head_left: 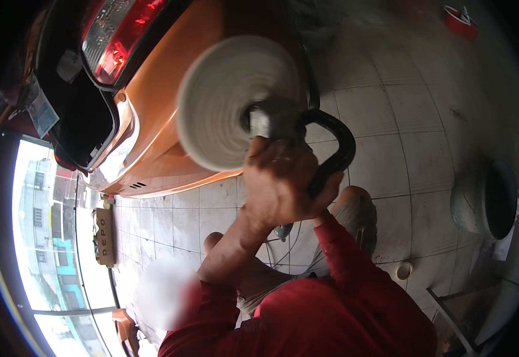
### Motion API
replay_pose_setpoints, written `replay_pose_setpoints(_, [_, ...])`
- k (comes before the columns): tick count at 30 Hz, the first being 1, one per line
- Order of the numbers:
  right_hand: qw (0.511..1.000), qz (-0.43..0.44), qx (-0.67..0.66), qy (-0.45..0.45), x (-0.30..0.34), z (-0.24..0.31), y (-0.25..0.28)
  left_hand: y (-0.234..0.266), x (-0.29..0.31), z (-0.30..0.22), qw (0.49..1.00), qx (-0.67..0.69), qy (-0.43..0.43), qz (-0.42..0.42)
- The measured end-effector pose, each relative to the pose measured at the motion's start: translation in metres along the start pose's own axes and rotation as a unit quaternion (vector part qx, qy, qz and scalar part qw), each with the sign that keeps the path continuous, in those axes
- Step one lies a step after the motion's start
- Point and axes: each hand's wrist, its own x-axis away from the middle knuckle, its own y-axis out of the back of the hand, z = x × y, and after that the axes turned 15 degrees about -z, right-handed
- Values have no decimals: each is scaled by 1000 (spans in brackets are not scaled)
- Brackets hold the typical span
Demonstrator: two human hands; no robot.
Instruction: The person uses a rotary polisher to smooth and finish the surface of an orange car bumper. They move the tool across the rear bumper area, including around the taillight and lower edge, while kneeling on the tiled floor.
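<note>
A polisher with a dark body and a curved black loop handle is up against the orange car's rear corner. Its round white pad is smeared in rings, as if spinning, and overlaps the orange bodywork. My left hand is wrapped over the polisher just behind its head. Below it, my right hand shows little more than the wrist at the end of a red sleeve. Its fingers are hidden behind the left hand and the tool, so its grip cannot be made out.
The red and clear tail light sits above an open dark recess. White floor tiles carry a cardboard box, a grey-green bucket, a small round ring and a red container. A thin cord hangs between my legs.
</note>
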Motion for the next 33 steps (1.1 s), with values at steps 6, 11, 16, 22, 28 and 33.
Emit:
replay_pose_setpoints(6, [965, -164, -117, -168, 25, -76, 65, -74, 46, -13, 993, 26, 10, 114])
replay_pose_setpoints(11, [966, -178, -68, -172, 30, -86, 72, -71, 41, -12, 993, 6, -1, 121])
replay_pose_setpoints(16, [984, -135, -2, -119, 8, -41, 42, -17, 0, -3, 999, 22, -8, 34])
replay_pose_setpoints(22, [996, 51, 63, -48, 40, -5, -39, 72, 40, 25, 993, 32, 29, -105])
replay_pose_setpoints(28, [921, 203, 313, 112, 40, -78, -107, 179, 136, 79, 984, 8, 67, -164])
replay_pose_setpoints(33, [872, 229, 428, 63, 45, -135, -205, 251, 231, 133, 960, -63, 154, -223])
